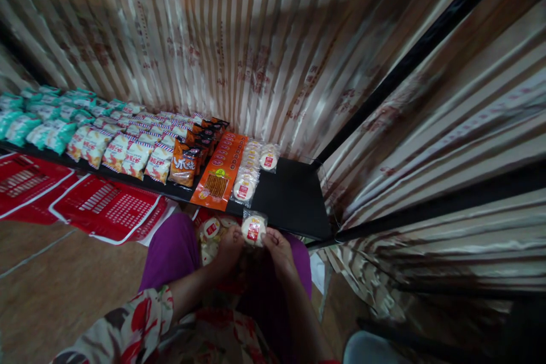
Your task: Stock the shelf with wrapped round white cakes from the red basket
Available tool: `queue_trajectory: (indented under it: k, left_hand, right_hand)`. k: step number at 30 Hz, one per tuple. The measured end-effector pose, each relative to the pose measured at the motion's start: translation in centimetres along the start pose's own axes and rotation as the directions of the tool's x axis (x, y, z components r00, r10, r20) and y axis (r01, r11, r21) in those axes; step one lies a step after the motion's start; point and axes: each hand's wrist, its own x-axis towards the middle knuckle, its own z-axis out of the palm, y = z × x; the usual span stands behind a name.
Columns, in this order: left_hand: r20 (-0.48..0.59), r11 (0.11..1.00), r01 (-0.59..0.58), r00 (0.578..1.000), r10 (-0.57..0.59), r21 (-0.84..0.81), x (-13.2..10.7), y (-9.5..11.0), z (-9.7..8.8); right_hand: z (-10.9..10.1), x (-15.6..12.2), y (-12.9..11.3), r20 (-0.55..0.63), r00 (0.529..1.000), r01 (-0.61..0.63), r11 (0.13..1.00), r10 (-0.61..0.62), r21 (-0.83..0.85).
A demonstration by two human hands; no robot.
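Note:
Between my two hands, above my lap, is a clear-wrapped packet of round white crackers (253,230) with a red label. My left hand (231,245) pinches its left edge, and my right hand (277,244) grips the right edge. Below and left of the packet, a bag of similar cracker packets (212,228) sits between my knees, partly hidden by my left hand. On the black shelf (290,193) just ahead lies a row of matching cracker packets (244,189). One more packet (269,159) lies at the back, right of that row.
Left of the cracker row are a flat orange snack pack (219,173), orange bags (183,164), white snack bags (135,156) and teal bags (60,135). Red printed bags (111,207) hang below the shelf edge. A striped curtain (256,40) and black poles (409,68) stand behind and right.

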Motion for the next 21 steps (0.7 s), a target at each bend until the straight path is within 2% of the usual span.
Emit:
queue_trajectory:
  k: [9, 15, 21]
  left_hand:
    - [-0.032, 0.961, -0.151, 0.986, 0.162, 0.230, 1.8, -0.3, 1.3]
    - [-0.066, 0.938, -0.149, 0.982, 0.178, 0.313, 2.4, 1.0, 1.9]
    - [-0.055, 0.914, -0.151, 0.981, 0.185, 0.377, 2.6, 2.7, 2.4]
  right_hand:
    - [-1.1, 1.0, -0.6, -0.076, 0.997, 0.024, 0.999, -0.026, -0.021]
    - [-1.6, 2.1, -1.1, -0.086, 0.996, 0.019, 1.000, -0.017, 0.024]
    - [-2.3, 2.9, -2.1, -0.083, 0.996, 0.038, 0.999, -0.037, 0.013]
